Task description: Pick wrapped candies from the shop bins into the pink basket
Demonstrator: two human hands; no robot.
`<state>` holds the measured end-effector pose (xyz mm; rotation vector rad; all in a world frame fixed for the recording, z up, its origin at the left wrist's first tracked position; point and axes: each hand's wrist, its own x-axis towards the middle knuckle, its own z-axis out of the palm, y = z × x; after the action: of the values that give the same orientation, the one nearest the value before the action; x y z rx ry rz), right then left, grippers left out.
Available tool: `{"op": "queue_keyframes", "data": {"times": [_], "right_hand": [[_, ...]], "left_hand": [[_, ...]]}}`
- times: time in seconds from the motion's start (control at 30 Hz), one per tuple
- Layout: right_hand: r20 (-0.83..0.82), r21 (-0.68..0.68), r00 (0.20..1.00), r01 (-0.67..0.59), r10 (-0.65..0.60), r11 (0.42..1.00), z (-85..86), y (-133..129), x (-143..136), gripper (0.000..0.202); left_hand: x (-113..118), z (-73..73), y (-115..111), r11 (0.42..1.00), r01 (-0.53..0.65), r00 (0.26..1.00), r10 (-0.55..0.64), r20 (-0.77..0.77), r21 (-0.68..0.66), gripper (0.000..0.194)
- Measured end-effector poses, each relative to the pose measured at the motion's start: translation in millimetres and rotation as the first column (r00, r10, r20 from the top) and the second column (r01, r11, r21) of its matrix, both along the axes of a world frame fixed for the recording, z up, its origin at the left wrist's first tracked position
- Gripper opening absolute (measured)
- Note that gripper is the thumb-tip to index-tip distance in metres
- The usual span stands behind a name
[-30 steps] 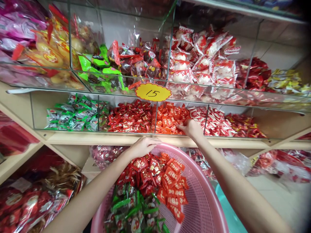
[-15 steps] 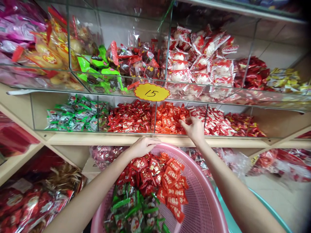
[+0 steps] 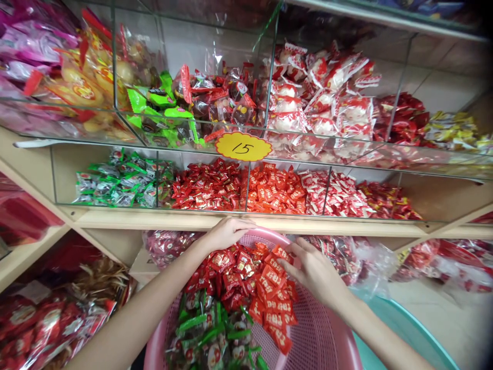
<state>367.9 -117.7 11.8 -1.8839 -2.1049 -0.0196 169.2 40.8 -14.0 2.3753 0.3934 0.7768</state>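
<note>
A pink basket holds dark red packets, orange-red packets and green-edged clear packets. My left hand is closed on the basket's far rim, beside the shelf edge. Over the right part of the basket, my right hand hangs with its fingers apart, its fingertips beside the orange-red packets. No packet shows in my right hand.
Shelf compartments hold green-silver packets, red packets, orange packets and red-white packets. A yellow tag reads 15. The wooden shelf edge crosses beyond the basket; a teal tub stands right.
My right hand has come down from the orange packets on the shelf to above the basket, and its fingers have spread. My left hand has stayed on the rim.
</note>
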Motion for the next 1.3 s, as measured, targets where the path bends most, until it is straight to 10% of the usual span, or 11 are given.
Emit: {"op": "queue_keyframes", "data": {"times": [0.37, 0.83, 1.3], "right_hand": [[0.298, 0.096, 0.952, 0.042, -0.069, 0.995, -12.5, 6, -10, 0.019], [-0.069, 0.133, 0.995, 0.074, -0.065, 0.988, 38.9, 61, 43, 0.023], [-0.289, -0.314, 0.952, -0.199, 0.106, 0.928, 49.0, 131, 61, 0.032]], "left_hand": [[0, -2.2, 2, 1.000, -0.010, 1.000, 0.011, -0.023, 0.029, 0.033], [-1, 0.6, 2, 0.999, -0.015, 0.998, 0.017, -0.066, 0.029, 0.032], [-1, 3.2, 0, 0.999, -0.013, 0.999, 0.014, -0.050, 0.030, 0.031]]}}
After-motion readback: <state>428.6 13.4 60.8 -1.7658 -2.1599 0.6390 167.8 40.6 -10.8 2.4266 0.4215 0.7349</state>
